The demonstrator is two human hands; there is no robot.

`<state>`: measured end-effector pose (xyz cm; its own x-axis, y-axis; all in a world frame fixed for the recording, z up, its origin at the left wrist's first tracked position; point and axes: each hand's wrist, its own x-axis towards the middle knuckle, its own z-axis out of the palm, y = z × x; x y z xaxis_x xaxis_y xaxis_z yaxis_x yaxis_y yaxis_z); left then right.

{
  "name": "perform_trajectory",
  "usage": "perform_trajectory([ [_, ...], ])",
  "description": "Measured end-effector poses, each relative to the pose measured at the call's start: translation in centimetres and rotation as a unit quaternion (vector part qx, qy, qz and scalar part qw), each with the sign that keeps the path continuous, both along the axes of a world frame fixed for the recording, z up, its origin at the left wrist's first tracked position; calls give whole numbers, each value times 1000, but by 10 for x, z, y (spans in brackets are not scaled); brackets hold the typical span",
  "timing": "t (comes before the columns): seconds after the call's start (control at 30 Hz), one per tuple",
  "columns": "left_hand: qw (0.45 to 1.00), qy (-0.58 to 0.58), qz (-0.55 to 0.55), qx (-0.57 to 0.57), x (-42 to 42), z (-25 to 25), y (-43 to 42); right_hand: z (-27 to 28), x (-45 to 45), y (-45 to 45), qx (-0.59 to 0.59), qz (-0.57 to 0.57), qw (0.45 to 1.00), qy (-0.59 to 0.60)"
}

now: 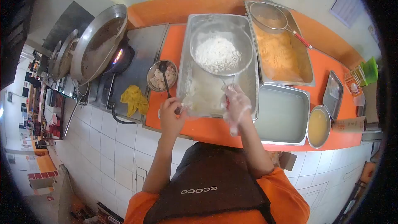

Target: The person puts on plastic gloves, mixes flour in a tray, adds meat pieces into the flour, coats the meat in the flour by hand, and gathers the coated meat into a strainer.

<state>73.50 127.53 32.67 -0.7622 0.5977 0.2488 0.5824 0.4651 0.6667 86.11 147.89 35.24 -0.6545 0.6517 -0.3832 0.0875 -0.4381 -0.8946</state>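
Observation:
My right hand [237,107], in a clear, flour-dusted plastic glove, is closed round the handle of a wire sieve [250,60]. White floury pieces [217,54] lie heaped in the sieve, over a large metal tray [192,20] dusted with flour. At the tray's near left corner is my left hand [172,115], its fingers curled together; what they hold, if anything, is unclear. The black handle of a spoon [166,82] reaches up to these fingers from a metal bowl [176,67] of pale, wet-looking pieces.
A wok [78,56] of dark liquid sits over a lit burner [119,56] at left, near a yellow cloth [134,100]. To the right are a tray of orange powder [282,54] under another sieve [286,18], a pan of cloudy liquid [282,114] and a bowl of yellow liquid [318,127].

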Motion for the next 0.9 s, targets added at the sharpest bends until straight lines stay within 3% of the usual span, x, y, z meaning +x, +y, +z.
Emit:
perform_trajectory([
  [0.07,1000,8,-2,-27,3,-5,-4,-27,-9,9,22,-6,1000,3],
  [0.13,999,28,-2,-24,-4,-3,-1,38,4,9,-100,-4,995,-14],
  [0.17,999,32,-1,-17,-3,-2,-2,35,11,1,-65,-6,998,-7],
  [0.3,1000,-11,-8,-5,-1,0,2,-56,-11,15,23,-7,995,97],
  [0.4,999,35,-10,-9,-2,-3,1,44,10,0,-86,2,996,-10],
  [0.5,999,22,-23,-26,-6,-9,0,-25,-13,10,31,-18,999,-3],
  [0.53,999,14,-28,-26,-2,-12,-2,-14,-18,11,75,-29,997,0],
  [0.57,999,11,-31,-21,-3,-14,-1,6,-11,18,-50,-17,998,-21],
  [0.67,999,28,-28,-2,-11,-13,2,1,3,4,-42,-4,999,-27],
  [0.73,1000,7,-26,-8,-1,-15,-7,-3,8,1,108,57,992,-44],
  [0.8,999,-25,-22,-5,-5,-9,-1,31,7,20,-52,44,995,-69],
  [0.83,1000,-2,-20,-5,-8,-7,1,51,11,7,-70,13,994,-79],
  [0.9,999,36,-19,-14,-7,-8,-2,-22,-8,18,59,0,998,-18],
])
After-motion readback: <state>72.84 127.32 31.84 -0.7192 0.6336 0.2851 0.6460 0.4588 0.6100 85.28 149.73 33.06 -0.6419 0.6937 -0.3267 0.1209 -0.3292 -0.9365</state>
